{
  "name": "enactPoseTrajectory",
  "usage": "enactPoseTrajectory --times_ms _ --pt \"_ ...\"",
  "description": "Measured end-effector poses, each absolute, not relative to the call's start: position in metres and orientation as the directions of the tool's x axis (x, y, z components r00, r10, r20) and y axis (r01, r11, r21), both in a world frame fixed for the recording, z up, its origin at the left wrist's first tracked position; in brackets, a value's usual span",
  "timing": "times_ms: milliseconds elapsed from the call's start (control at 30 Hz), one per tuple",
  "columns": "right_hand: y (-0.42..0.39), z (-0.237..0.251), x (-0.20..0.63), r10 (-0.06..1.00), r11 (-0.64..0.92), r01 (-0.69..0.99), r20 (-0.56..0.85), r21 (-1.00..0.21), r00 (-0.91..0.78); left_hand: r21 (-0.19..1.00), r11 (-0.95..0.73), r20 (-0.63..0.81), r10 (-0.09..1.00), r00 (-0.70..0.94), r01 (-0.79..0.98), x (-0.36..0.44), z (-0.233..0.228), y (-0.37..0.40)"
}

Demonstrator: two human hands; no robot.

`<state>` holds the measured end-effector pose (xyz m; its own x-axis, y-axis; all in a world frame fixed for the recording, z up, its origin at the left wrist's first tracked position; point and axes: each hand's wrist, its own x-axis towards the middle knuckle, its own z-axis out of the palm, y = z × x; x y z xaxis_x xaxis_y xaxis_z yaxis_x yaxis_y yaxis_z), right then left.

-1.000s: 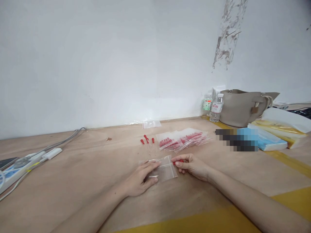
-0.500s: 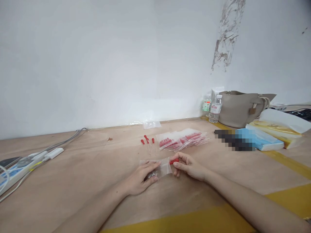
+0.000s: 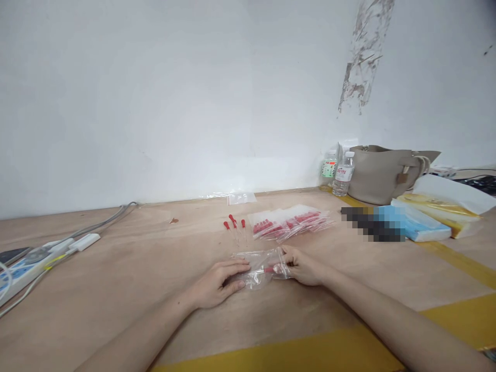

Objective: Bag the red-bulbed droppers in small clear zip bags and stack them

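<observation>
A small clear zip bag (image 3: 260,267) lies on the wooden table between my hands, with a red-capped piece inside it near the right end. My left hand (image 3: 217,282) rests flat on the bag's left end, fingers together. My right hand (image 3: 304,265) pinches the bag's right end, where the red piece sits. Three loose red-capped pins (image 3: 234,225) lie just beyond the bag. To their right is a pile of filled clear bags (image 3: 291,222) holding red pieces.
A white power strip with cables (image 3: 27,261) sits at the far left. An empty clear bag (image 3: 241,198) lies by the wall. Two water bottles (image 3: 343,173), a beige handbag (image 3: 384,172) and tissue packs (image 3: 420,222) stand at the right. Yellow tape marks the table's near edge.
The red piece held outside the bag in my right hand has gone into the bag. My right hand now grips the bag's end, and the bag has bunched up.
</observation>
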<state>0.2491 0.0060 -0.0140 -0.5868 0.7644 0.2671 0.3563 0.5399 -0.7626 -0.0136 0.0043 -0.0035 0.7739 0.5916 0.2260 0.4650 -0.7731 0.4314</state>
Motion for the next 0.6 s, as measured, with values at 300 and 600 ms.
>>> enactPoseTrajectory --times_ms 300,600 --pt "0.029 0.002 0.272 0.909 0.407 0.626 0.364 -0.665 -0.203 0.427 -0.765 0.302 0.623 0.722 0.482 -0.014 -0.008 0.005" --pt "0.108 0.020 0.167 0.973 0.191 0.663 0.231 -0.724 -0.027 0.434 -0.778 0.284 0.597 0.750 0.455 -0.013 -0.008 0.004"
